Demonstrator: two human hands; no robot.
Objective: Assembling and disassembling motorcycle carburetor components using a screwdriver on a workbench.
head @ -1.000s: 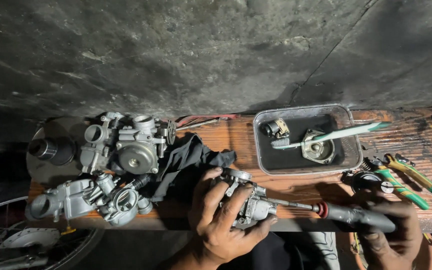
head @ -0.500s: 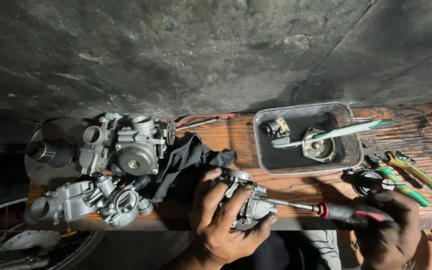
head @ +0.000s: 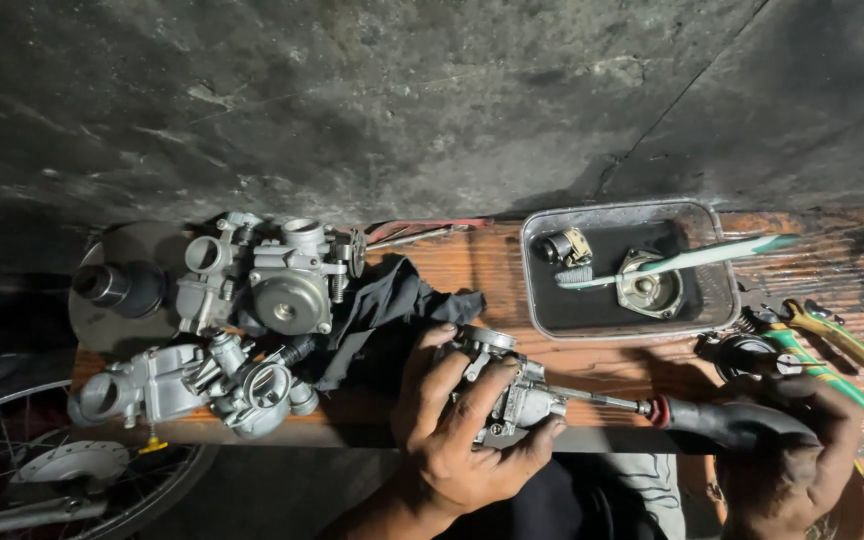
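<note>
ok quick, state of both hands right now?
Left hand: closed around the small carburetor, holding it at the bench edge.
Right hand: closed on the screwdriver handle, tip at the carburetor.

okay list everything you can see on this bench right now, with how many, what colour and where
carburetor in hand: one, silver metal, front edge of bench, centre
screwdriver: one, black handle with red collar, tip at that carburetor
other carburetors: at least two, silver-grey, left end of bench
black rag: one, beside the left carburetors
metal tray: one, grey, right of centre at the back
toothbrush: one, white and green, lying across the tray
small metal parts: two, silver, inside the tray
pliers: green and yellow handles, right end; count unclear
wooden bench: one, reddish brown
wheel: one, spoked, lower left, below the bench
left hand: grip around the carburetor
right hand: grip on the screwdriver handle
</note>
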